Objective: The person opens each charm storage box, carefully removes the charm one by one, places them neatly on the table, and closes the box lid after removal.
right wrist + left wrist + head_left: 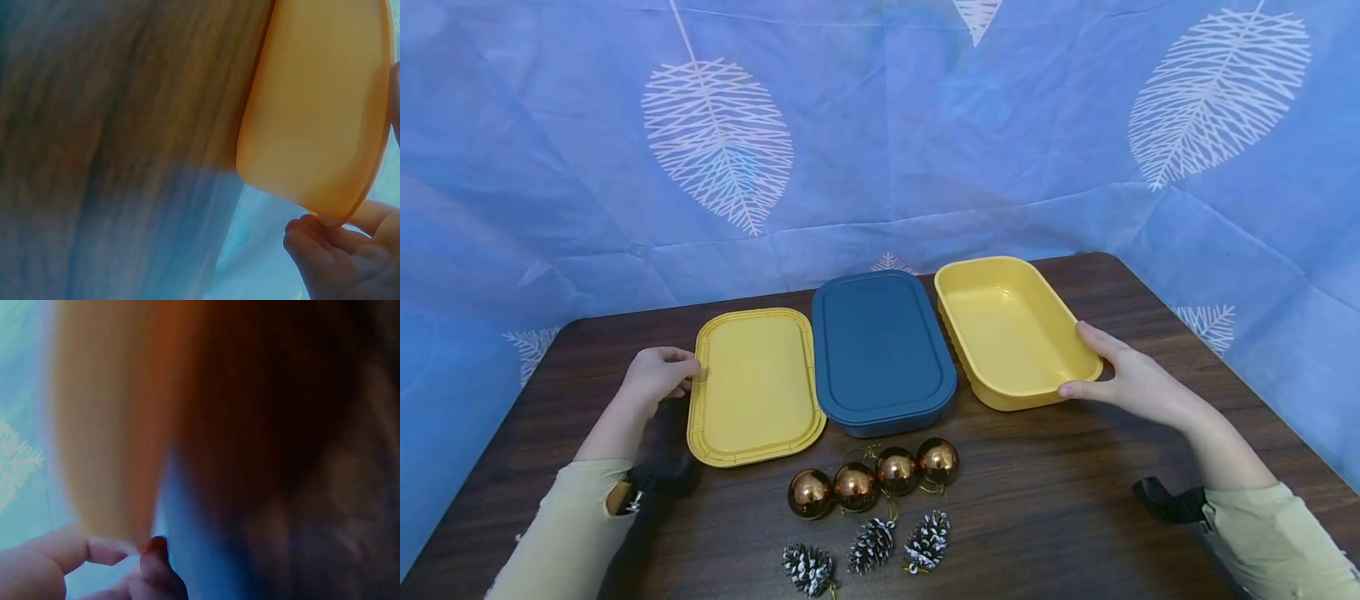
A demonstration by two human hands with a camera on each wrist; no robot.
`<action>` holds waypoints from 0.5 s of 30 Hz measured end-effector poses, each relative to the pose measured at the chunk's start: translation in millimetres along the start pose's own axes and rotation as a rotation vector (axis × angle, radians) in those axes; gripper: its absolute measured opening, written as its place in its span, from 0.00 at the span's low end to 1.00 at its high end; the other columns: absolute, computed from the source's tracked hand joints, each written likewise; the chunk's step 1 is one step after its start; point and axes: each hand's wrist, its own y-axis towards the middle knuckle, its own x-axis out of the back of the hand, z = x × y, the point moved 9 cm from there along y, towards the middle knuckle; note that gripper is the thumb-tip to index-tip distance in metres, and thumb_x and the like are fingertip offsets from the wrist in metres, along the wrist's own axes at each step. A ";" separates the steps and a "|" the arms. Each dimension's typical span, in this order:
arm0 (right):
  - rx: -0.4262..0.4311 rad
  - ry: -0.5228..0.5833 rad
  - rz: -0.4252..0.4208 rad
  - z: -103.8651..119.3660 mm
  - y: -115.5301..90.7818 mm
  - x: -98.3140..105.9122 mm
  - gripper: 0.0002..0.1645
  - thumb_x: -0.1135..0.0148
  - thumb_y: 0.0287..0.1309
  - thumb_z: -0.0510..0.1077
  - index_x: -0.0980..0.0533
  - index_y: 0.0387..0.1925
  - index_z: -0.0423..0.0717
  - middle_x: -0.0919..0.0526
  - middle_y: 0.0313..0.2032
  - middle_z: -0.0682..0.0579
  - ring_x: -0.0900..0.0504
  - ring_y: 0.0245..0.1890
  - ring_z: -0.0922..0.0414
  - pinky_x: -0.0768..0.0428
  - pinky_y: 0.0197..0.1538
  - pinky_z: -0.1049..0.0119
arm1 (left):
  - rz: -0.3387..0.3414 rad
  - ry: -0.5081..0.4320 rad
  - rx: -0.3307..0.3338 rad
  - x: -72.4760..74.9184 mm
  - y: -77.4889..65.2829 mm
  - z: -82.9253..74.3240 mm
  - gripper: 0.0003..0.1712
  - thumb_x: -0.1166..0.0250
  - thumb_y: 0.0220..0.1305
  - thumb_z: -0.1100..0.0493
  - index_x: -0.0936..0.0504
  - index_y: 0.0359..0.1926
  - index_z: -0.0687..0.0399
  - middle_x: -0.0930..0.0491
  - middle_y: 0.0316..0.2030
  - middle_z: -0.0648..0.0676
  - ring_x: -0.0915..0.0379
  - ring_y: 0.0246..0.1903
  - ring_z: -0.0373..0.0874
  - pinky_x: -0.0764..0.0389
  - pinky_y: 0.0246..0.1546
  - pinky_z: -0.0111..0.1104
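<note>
At the left, my left hand (pixel 657 377) pinches the left edge of a flat yellow lid (pixel 757 385). The left wrist view shows the lid (pixel 103 431) blurred, its edge between thumb and fingers. My right hand (pixel 1126 382) grips the near right corner of an open yellow container (pixel 1000 333), thumb at the front rim and fingers along the right side. From the right wrist, the container's outer wall (pixel 312 112) shows with fingertips at its corner. Between these two stands a blue container with its blue lid (pixel 883 346) on.
In front of the blue container, several shiny copper-coloured baubles (pixel 856 487) lie in a row. Nearer me are three snow-tipped pinecones (pixel 871 546). A blue cloth (pixel 955 150) with white leaf prints hangs behind the dark wooden table (pixel 1045 508).
</note>
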 end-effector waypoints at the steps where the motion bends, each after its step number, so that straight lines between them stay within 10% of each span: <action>1: -0.001 0.001 0.000 0.0 0.0 0.0 0.63 0.30 0.52 0.58 0.59 0.74 0.37 0.56 0.71 0.32 0.52 0.67 0.31 0.42 0.57 0.31 | 0.016 -0.026 -0.012 1.4 -0.5 -1.3 0.27 0.45 0.65 0.59 0.30 0.58 0.76 0.25 0.40 0.61 0.25 0.30 0.44 0.20 0.34 0.35; 9: 0.008 0.006 -0.006 -0.3 0.1 -0.7 0.63 0.31 0.53 0.57 0.59 0.73 0.37 0.56 0.71 0.31 0.51 0.67 0.30 0.41 0.57 0.31 | 0.255 -0.375 -0.124 4.8 -10.0 -27.1 0.23 0.51 0.72 0.60 0.38 0.61 0.73 0.22 0.32 0.47 0.22 0.32 0.37 0.20 0.37 0.31; 15: 0.017 0.004 -0.014 0.3 -0.5 -0.3 0.62 0.30 0.53 0.57 0.58 0.73 0.36 0.55 0.71 0.31 0.50 0.67 0.30 0.40 0.57 0.32 | 0.226 -0.498 -0.178 16.4 -16.3 -52.2 0.16 0.46 0.70 0.60 0.32 0.53 0.66 0.19 0.30 0.47 0.20 0.31 0.38 0.19 0.35 0.30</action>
